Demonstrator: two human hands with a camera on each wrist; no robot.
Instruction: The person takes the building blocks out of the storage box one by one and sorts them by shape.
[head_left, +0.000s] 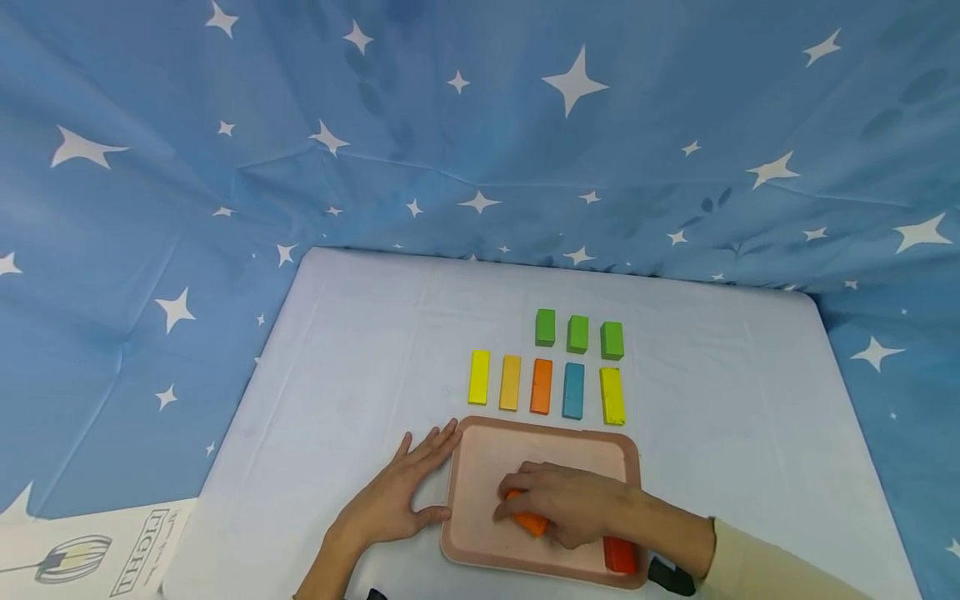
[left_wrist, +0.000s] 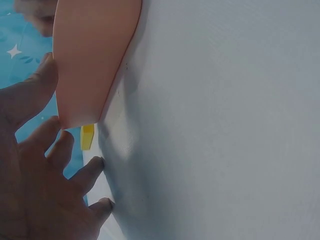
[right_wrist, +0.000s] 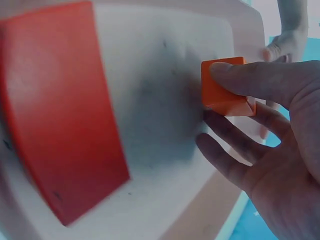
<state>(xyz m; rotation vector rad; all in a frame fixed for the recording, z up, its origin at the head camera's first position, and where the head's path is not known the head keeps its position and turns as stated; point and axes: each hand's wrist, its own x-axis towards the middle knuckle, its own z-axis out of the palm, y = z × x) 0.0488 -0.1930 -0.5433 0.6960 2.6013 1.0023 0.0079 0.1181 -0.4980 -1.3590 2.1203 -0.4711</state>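
Note:
My right hand (head_left: 566,502) pinches an orange block (head_left: 531,522) between thumb and fingers, low over the pink tray (head_left: 540,570). In the right wrist view the thumb lies across the face of that orange block (right_wrist: 222,90). A red block (head_left: 620,554) lies in the tray's near right corner, beneath my right wrist. My left hand (head_left: 397,497) is spread at the tray's left side, its thumb and index finger touching the rim. The left wrist view shows the left hand (left_wrist: 45,170) against the tray's outer wall (left_wrist: 92,65).
Beyond the tray runs a row of several blocks: yellow (head_left: 478,377), light orange (head_left: 510,383), orange (head_left: 541,387), blue (head_left: 573,392) and yellow (head_left: 612,397). Three green blocks (head_left: 577,334) stand behind them. A printed box (head_left: 97,546) sits at the white table's left corner.

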